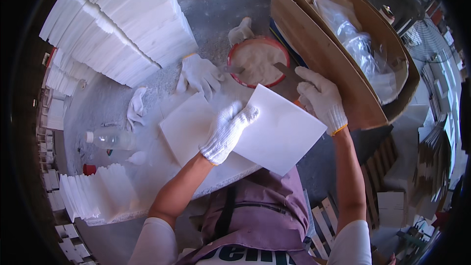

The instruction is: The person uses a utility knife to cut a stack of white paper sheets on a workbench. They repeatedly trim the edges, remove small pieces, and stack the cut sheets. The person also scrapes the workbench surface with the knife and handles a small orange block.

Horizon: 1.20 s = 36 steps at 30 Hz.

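My left hand (226,130), in a white knit glove, grips a square white tile (287,130) near its upper left corner, thumb on top. The tile is tilted over the table edge, in front of my apron. My right hand (321,97), also gloved, is closed on a putty knife (285,70); its dark blade points left over a red-rimmed bowl (284,49) of off-white powder or paste. A bit of orange shows below the fingers, perhaps the handle. Another blade (234,69) rests on the bowl's left rim. A second white tile (189,123) lies on the table, partly behind my left hand.
Tall stacks of white tiles (122,19) stand at the back left, and a shorter row (98,194) at the front left. Loose white gloves (200,74) and a clear bottle (112,139) lie on the table. A cardboard box (324,44) with plastic bags stands at the right.
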Each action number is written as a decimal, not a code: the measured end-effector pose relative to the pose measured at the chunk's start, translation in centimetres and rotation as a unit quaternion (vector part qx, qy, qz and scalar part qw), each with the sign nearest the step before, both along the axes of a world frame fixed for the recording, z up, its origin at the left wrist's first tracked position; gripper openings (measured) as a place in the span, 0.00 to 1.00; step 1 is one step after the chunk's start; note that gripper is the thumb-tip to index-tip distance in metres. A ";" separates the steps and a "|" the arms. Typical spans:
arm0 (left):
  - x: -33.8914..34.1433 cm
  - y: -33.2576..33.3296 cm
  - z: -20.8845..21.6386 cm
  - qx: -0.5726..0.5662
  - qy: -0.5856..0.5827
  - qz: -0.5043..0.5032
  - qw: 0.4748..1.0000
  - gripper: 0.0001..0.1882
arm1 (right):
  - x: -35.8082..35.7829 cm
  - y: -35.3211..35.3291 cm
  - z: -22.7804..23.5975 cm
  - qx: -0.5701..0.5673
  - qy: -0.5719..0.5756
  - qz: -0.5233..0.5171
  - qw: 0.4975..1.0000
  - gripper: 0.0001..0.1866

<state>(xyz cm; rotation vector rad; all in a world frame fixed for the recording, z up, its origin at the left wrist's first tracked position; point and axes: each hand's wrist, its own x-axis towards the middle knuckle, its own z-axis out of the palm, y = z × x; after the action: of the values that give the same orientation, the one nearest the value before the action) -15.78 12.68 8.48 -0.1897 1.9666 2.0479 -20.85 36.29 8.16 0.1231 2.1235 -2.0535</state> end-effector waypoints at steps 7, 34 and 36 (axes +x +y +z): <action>-3.0 -1.1 -0.9 -0.006 -0.031 0.007 0.999 0.11 | -4.0 -1.8 -0.9 0.091 0.025 0.019 0.995 0.19; -3.4 -2.1 -1.4 0.028 -0.080 0.043 0.995 0.10 | -7.0 -3.2 -0.2 0.142 -0.041 0.053 0.988 0.16; -3.3 -2.2 -1.5 0.023 -0.073 0.039 0.996 0.10 | -6.8 -3.0 -0.8 0.094 -0.057 0.051 0.993 0.17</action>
<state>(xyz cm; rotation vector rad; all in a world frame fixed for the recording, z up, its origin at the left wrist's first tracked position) -19.09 10.45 6.99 -0.4000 1.8495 2.0619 -27.61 33.24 7.32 0.1512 2.2009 -1.7453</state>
